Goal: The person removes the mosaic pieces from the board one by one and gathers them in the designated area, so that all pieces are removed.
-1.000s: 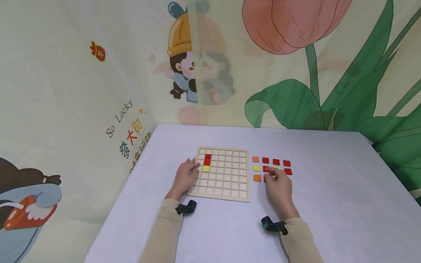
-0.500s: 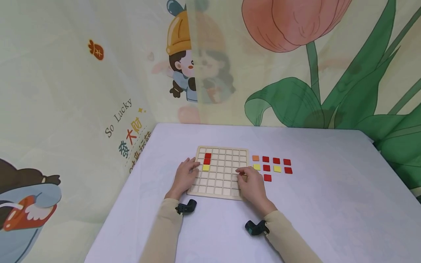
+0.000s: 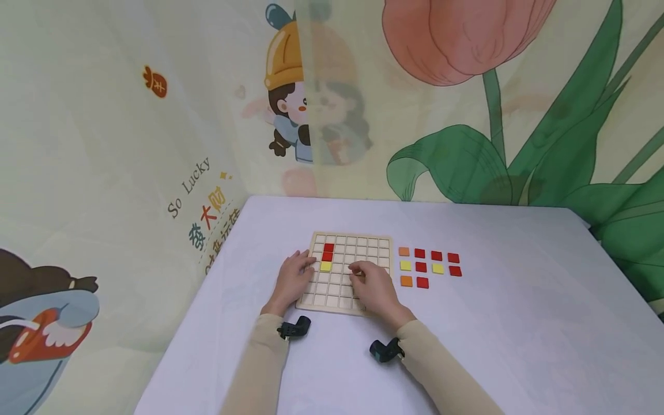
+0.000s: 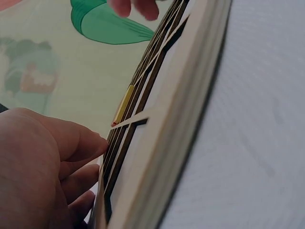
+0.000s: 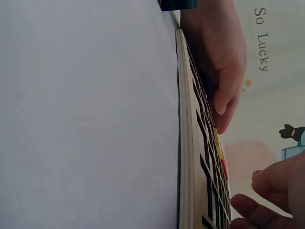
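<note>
Right now both hands are on the wooden grid board, which lies flat near the middle of the pale surface, a little toward its left edge. The left hand rests on the board's left rim with fingers relaxed and gently bent, holding nothing; the left wrist view shows its fingertips lying against the frame just short of the filled cells. The right hand sits over the board's near right part, fingers curled inward with thumb and forefinger drawn together at the tips. It may be pinching a tile there, but no view shows one, so I cannot tell whether it holds anything.

On the board, close to its far left corner, two red tiles stand one behind the other in a single column, and a yellow tile sits in the next cell toward the near edge, just beside the left hand's fingertips.

Off the board, just beside its right edge, loose tiles lie in neat rows on the surface: orange and three red in the far row; yellow, red, yellow, red in the middle; orange and red in the near row. All lie apart from both hands.

A printed cloth backdrop with a tulip and cartoon figures rises behind the surface's far edge.
</note>
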`<state>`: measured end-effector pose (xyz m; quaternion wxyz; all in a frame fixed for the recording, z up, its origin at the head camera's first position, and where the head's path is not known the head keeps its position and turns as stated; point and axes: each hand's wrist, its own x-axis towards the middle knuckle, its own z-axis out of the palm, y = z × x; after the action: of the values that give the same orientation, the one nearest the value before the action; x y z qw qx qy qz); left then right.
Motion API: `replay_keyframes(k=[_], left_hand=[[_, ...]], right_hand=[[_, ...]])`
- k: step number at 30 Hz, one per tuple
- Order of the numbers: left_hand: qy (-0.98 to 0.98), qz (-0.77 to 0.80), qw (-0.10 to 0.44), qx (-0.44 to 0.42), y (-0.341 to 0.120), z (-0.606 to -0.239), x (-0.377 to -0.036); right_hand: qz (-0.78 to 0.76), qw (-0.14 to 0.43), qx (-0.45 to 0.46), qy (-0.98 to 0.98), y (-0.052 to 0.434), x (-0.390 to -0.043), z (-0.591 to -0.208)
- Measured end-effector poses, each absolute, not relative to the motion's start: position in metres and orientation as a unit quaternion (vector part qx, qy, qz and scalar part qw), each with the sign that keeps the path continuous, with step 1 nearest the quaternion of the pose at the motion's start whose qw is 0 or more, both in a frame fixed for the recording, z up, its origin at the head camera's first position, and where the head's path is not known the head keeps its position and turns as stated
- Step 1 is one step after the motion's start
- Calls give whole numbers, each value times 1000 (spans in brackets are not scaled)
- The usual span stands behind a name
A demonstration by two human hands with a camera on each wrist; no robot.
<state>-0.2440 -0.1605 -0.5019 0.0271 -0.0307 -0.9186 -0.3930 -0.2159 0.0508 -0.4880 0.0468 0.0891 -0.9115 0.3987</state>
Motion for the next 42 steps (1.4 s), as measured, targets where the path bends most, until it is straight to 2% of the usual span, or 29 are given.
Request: replay_keyframes(k=[10,16,27,42], left_hand=[[-921,-389,21,-29,-160,-504,-243],[-920,-388,34,-41,-161,-503,-244],[-921,-387,31,-40,-161,-503,-244],[-922,-382,36,-45,-161,-503,-244]], right_hand=[[357,32,122,-926,25,-225,-487],[314,59,146,-936,12,-236,-493],[325,60,110,-937,7,-251,-499],[297,62,96,-948,-1,-249,-496]])
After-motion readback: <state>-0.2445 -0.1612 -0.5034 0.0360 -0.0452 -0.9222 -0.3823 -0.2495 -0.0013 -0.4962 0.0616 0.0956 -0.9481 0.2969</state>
